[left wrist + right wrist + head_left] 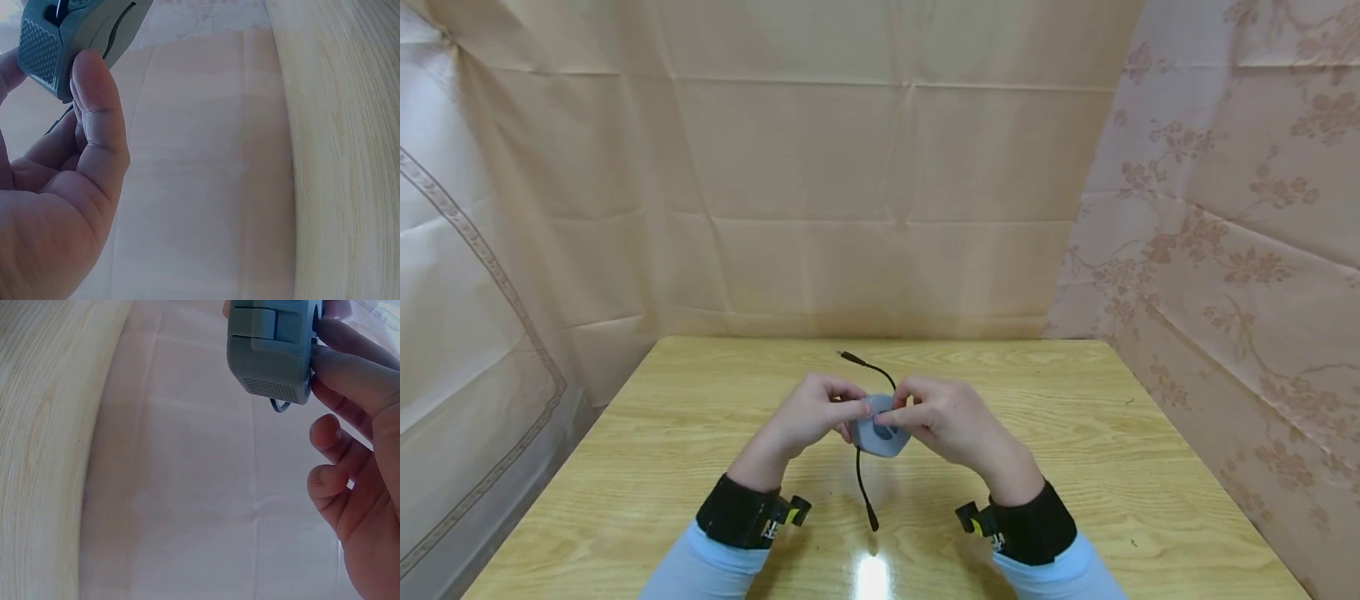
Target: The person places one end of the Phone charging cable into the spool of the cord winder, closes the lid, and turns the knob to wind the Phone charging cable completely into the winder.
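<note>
Above the table, both hands hold a blue-grey, many-sided cable winder (881, 447) with a round recess in its face. My left hand (808, 417) grips its left edge, thumb on top and fingers underneath. The right hand (955, 423) has thumb and index finger pinched at the recess, covering part of it. Out of the case's far side runs a black cable (880, 369) ending in a plug, and a second black cable end (861, 482) hangs from the near side. In the right wrist view, the winder (269, 359) shows a textured side, and the other right fingers curl loosely below.
The wood-grain table (1045, 467) stretches out below the hands. Beige cloth (850, 167) hangs behind it, with a floral curtain (1240, 250) on the right and a pale curtain (460, 333) on the left. Each wrist wears a black band (737, 510) with a small camera.
</note>
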Demonstrator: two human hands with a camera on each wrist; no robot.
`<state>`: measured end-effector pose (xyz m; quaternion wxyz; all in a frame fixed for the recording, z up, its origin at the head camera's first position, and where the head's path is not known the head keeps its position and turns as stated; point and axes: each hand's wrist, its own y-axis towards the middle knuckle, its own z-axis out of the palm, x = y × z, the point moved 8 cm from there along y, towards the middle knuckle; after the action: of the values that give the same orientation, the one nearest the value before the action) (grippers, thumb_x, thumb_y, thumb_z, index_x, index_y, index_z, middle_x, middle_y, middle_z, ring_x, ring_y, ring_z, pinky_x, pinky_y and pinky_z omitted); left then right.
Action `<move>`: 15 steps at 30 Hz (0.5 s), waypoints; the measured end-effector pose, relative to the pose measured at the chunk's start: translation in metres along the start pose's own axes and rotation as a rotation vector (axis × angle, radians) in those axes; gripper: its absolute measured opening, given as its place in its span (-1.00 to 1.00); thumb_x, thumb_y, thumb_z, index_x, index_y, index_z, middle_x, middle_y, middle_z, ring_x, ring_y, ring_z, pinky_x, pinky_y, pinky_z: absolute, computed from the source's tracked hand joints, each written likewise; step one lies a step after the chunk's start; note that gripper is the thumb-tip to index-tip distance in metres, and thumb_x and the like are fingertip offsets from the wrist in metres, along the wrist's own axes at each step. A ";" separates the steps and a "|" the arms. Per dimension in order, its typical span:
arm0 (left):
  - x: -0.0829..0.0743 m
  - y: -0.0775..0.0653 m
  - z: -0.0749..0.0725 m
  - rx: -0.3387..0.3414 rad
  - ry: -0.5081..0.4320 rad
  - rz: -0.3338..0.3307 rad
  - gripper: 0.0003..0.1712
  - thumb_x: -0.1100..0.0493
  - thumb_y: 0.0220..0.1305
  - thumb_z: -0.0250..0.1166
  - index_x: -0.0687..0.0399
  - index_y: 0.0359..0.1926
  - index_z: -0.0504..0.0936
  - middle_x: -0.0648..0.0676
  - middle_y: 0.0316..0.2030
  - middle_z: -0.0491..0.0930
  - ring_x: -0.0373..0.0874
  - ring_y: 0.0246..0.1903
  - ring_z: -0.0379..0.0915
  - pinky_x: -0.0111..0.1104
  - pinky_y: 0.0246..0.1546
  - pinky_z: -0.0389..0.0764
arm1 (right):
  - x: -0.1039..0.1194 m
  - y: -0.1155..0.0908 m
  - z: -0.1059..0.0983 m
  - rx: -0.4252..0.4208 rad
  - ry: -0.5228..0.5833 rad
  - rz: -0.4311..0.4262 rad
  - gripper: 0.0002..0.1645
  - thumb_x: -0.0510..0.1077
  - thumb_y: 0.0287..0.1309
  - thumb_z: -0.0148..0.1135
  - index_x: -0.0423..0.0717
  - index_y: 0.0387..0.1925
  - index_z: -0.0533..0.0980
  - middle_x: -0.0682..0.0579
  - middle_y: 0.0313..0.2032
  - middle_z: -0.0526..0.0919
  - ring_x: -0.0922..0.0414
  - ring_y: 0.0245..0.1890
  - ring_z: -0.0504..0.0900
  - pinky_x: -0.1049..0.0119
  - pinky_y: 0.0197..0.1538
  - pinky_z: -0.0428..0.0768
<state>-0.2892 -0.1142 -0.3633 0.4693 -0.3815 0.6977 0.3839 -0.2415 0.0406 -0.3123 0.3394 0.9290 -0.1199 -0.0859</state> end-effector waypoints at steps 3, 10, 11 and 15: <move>0.001 0.000 0.002 0.012 -0.001 -0.015 -0.72 0.23 0.30 0.37 0.42 -0.11 0.72 0.16 -0.34 0.70 -0.06 -0.44 0.62 -0.20 -0.43 0.70 | 0.001 -0.001 0.004 0.037 0.015 0.013 -0.65 -0.33 0.00 0.58 0.18 -0.24 0.81 0.12 -0.33 0.57 0.27 -0.48 0.44 0.52 -0.43 0.44; 0.001 -0.001 0.004 0.029 0.002 -0.018 -0.73 0.22 0.31 0.37 0.39 -0.12 0.73 0.16 -0.31 0.69 -0.06 -0.44 0.63 -0.20 -0.43 0.71 | -0.004 -0.005 0.005 0.045 -0.025 0.111 -0.79 -0.10 0.04 0.61 0.24 -0.24 0.81 0.21 -0.41 0.55 0.37 -0.57 0.39 0.56 -0.53 0.35; 0.001 -0.001 0.004 0.032 0.000 -0.017 -0.72 0.22 0.31 0.37 0.41 -0.10 0.73 0.16 -0.31 0.70 -0.05 -0.43 0.64 -0.19 -0.42 0.71 | -0.005 -0.005 0.004 0.041 -0.037 0.121 -0.79 -0.06 0.02 0.61 0.24 -0.24 0.82 0.22 -0.43 0.55 0.38 -0.58 0.37 0.57 -0.55 0.33; 0.000 -0.001 0.003 0.025 -0.016 -0.014 -0.69 0.24 0.32 0.36 0.45 -0.05 0.70 0.20 -0.27 0.71 -0.02 -0.41 0.65 -0.18 -0.40 0.72 | -0.007 -0.005 0.002 0.009 -0.070 0.142 -0.76 0.04 -0.02 0.63 0.21 -0.24 0.82 0.25 -0.50 0.56 0.42 -0.63 0.33 0.60 -0.59 0.27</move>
<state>-0.2870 -0.1123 -0.3646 0.4824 -0.3773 0.6960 0.3749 -0.2480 0.0453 -0.3168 0.3363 0.9160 -0.1979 -0.0936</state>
